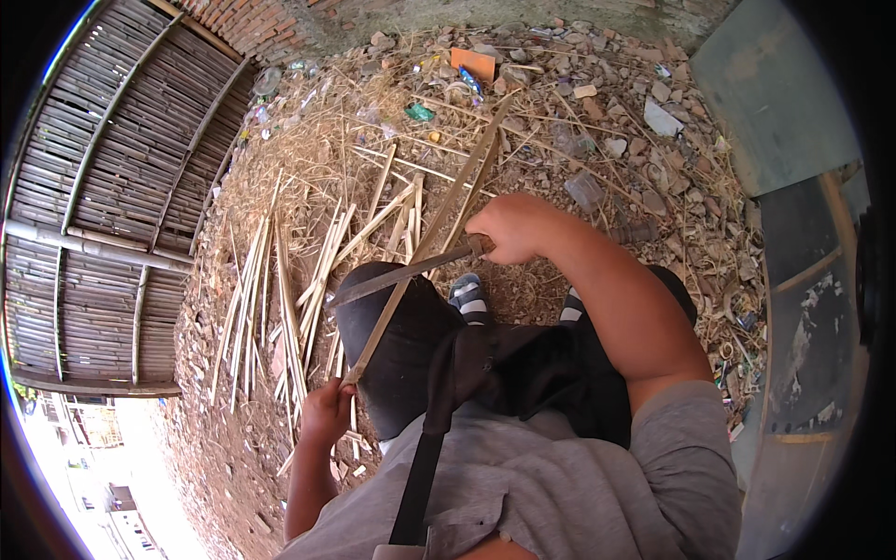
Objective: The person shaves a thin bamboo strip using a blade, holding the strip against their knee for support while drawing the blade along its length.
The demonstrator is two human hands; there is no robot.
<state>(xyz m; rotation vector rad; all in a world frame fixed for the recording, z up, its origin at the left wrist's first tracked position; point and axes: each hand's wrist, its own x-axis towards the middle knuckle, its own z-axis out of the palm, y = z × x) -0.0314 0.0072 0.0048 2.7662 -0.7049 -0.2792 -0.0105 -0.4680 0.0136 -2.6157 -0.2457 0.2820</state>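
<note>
My left hand (325,413) is closed round the near end of a long bamboo strip (378,334), which slants up and away to the right across my dark-clad left knee. My right hand (509,230) grips the handle of a machete (369,286). Its blade points left over the knee and crosses the strip near the middle; whether the edge touches the strip I cannot tell. Close beside the strip's far part runs another length of bamboo (478,182); whether the two are joined is unclear. Several pale split bamboo strips (250,303) lie on the ground to the left.
Shavings and rubble (653,121) cover the ground. Litter includes a clear plastic cup (584,190), a green scrap (419,112) and an orange piece (473,64). A bamboo-slat panel (103,149) stands left, a brick wall (252,28) at the back, grey sheets (779,103) at right.
</note>
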